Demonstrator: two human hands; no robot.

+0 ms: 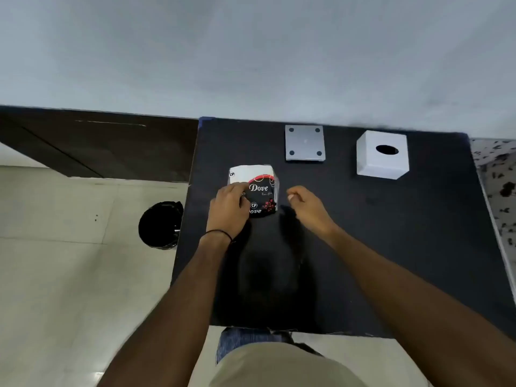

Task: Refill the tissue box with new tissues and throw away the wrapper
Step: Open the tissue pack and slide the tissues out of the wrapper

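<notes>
Two hands at pack (pixel 258 188): left hand (pixel 229 210) clasped its slick, soft wrapper side, right hand (pixel 308 208) hovered loosely curled, empty.

Only 1 view was given, from the wearer's head, looking steeply down and forward over both forearms onto the black table (pixel 391 247). It sat close above the near edge; the wide lens also took in the wall (pixel 251 51) beyond and the floor (pixel 69 275) at left.
</notes>
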